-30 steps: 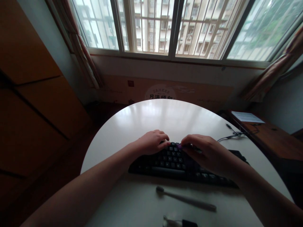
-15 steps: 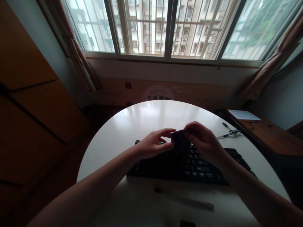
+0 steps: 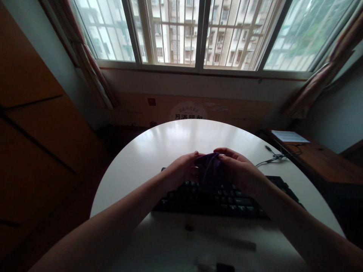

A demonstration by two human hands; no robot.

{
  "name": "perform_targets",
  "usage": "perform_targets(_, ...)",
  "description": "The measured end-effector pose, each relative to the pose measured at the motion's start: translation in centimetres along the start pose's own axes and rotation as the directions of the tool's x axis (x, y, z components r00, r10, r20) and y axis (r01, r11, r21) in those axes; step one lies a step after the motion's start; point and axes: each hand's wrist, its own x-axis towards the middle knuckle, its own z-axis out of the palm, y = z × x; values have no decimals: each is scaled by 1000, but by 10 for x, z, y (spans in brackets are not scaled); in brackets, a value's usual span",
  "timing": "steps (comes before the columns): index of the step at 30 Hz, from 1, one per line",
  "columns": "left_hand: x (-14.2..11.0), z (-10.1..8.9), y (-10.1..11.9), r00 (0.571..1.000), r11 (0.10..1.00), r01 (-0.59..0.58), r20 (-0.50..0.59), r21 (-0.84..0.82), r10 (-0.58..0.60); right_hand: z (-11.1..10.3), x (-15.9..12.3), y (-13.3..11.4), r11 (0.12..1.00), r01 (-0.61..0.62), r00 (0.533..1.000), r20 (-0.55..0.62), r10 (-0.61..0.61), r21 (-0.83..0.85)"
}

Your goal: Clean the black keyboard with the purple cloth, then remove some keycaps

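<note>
Head view: I see left hand point(image 3: 181, 169) at nine o'clock, right hand point(image 3: 241, 170) at three, both pinched closed on purple cloth point(image 3: 211, 170).

Keyboard point(image 3: 241, 201) lies on table point(image 3: 136, 162), cloth point(image 3: 211, 170) above it between left hand point(image 3: 183, 169) and right hand point(image 3: 242, 170). Brush point(image 3: 235, 241) lies in front, cable point(image 3: 279, 156) behind right. Window point(image 3: 200, 37) is behind table, cabinet point(image 3: 31, 128) left, desk point(image 3: 326, 162) right.
</note>
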Motion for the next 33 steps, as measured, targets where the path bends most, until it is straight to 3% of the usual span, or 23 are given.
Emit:
perform_targets(2,0,0,1,999,999,24,-28,-28,-25,-1,2,1,999,-18,1000,-6,18,29)
perform_targets(8,1,-3,3,980,995,-2,-200,101,22,-5,4,0,999,-26,999,33,25,29)
perform_targets(11,3,-6,3,958,953,-50,-256,297,130,-6,4,1,999,-31,999,36,30,40)
perform_targets(13,2,-5,3,911,832,-130,-267,539,315,-7,4,1,999,-17,999,36,15,43)
perform_targets(15,-2,-2,4,853,619,-227,-153,751,499,-7,4,1,999,6,999,37,-7,38)
perform_targets(17,-7,3,5,833,430,-311,25,848,553,-6,3,1,999,39,998,40,-40,26)
perform_targets(19,-10,7,5,841,342,-350,131,872,525,-3,2,2,998,65,996,54,-66,11)
perform_targets(22,-11,10,3,853,335,-355,156,873,497,1,0,2,995,99,993,61,-98,-19)
perform_targets(30,-8,7,7,838,456,-300,3,838,546,-1,-1,-4,968,201,979,41,-197,-152)
perform_targets(33,-10,7,10,843,481,-318,12,817,538,-2,-2,-5,964,203,979,50,-197,-169)
